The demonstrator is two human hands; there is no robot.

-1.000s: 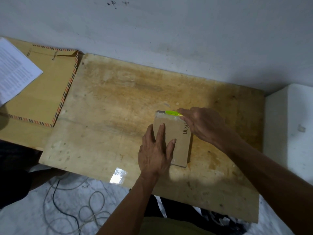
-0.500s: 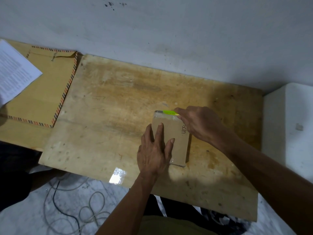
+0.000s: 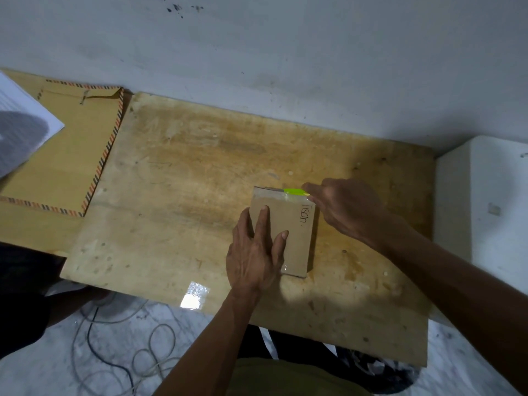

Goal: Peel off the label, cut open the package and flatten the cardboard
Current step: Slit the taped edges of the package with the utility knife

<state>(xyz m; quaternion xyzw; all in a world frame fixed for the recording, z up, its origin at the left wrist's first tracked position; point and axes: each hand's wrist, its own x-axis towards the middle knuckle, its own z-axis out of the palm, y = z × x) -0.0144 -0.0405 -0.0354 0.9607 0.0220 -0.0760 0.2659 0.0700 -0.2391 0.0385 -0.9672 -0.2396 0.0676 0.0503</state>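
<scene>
— Any writing you can read there?

— Only one bit. On the top face of the cardboard package [image 3: 288, 230], along its right edge, I see dark handwritten letters running sideways; they look like "iisdn", though I can't be sure of each one.

— And that white sheet [image 3: 20, 132] at the far left?

— It carries printed lines, too small for me to read.
</scene>
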